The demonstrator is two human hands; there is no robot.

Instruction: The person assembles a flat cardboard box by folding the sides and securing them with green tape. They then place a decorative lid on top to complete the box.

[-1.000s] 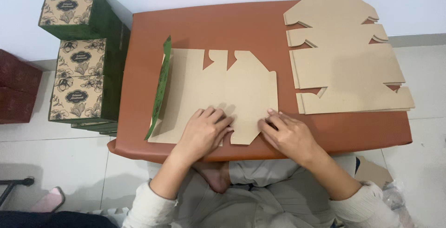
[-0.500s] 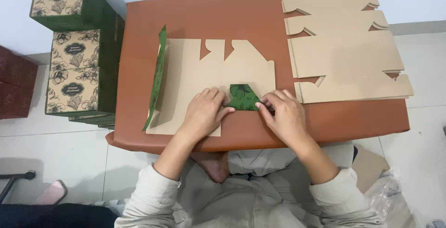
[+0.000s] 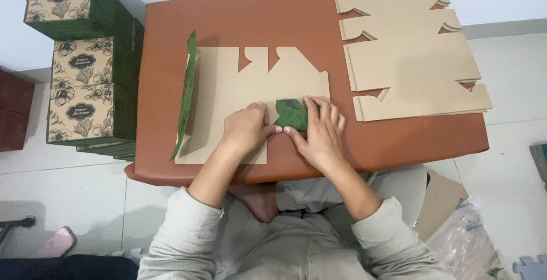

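On the brown counter (image 3: 399, 143), near its front edge, the flat box blank (image 3: 239, 94) lies with one green flap (image 3: 292, 114) folded over. Left hand (image 3: 246, 127) and right hand (image 3: 320, 132) press it flat, fingers apparently closed together. Crease firmly along the fold; keep edges aligned.

A flat brown cardboard box blank (image 3: 239, 94) lies mid-table, its green printed flap (image 3: 292, 114) folded over at five o'clock, apparently pressed flat.

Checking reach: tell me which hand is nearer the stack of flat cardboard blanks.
Right. The right hand presses the folded green flap, just left of the stack of blanks; the left hand lies farther left.
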